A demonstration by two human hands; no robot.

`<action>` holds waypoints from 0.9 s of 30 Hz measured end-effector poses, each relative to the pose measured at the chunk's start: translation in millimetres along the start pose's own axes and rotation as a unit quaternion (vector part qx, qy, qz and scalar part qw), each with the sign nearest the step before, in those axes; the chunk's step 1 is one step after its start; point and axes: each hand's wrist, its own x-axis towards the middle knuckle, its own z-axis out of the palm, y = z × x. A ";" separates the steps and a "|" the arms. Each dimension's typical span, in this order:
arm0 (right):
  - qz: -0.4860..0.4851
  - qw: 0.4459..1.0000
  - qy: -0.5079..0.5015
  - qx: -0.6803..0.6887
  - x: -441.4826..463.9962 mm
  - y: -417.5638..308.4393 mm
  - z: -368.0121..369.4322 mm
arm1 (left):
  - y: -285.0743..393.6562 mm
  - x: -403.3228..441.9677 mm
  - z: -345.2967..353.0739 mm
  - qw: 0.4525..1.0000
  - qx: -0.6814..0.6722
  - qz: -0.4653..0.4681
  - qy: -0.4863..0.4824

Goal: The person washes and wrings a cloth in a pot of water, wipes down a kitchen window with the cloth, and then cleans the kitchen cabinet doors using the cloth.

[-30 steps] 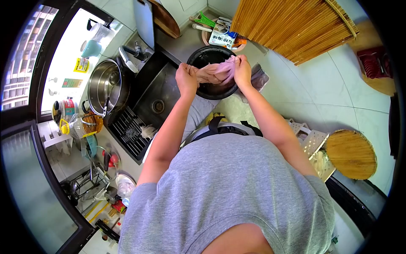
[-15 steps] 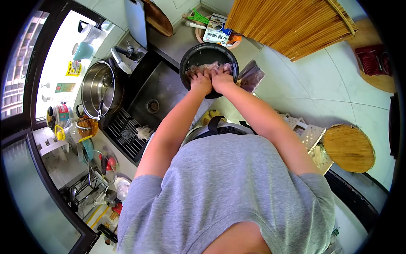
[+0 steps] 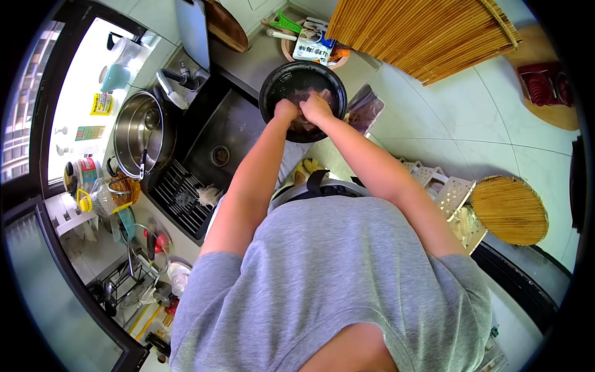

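A round black basin (image 3: 268, 93) holds water and a wet pinkish cloth (image 3: 304, 94), most of it low in the basin. My left hand (image 3: 286, 111) is at the basin's near left side, its fingers curled down and their tips hidden. My right hand (image 3: 317, 108) reaches further in beside it, fingers bent over the cloth. Both hands touch or nearly touch each other. What exactly each hand grips is hard to see.
Left of the basin is a black sink (image 3: 238, 124) with a faucet (image 3: 173, 90) and a steel pot (image 3: 124, 139). Behind stands a bowl with a white packet (image 3: 314, 42). A bamboo mat (image 3: 427, 37) hangs at upper right; a lined bin (image 3: 365, 110) stands right.
The cloth was stretched between my raised hands, then lowered into the basin and pressed with spread fingers. Now my fingers are curled in. The view has shifted slightly.
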 end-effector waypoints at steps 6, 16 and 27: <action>0.151 0.765 -0.237 0.579 -18.0 4.0 -26.1 | 13.8 -21.8 19.6 0.970 -0.210 0.062 0.102; 0.028 0.541 -0.388 0.745 97.1 81.4 31.6 | 54.9 -112.3 16.2 0.930 -0.099 0.310 0.172; 0.195 0.826 0.016 0.528 -2.9 2.8 -8.7 | 35.6 -55.3 9.6 0.958 0.013 0.175 0.229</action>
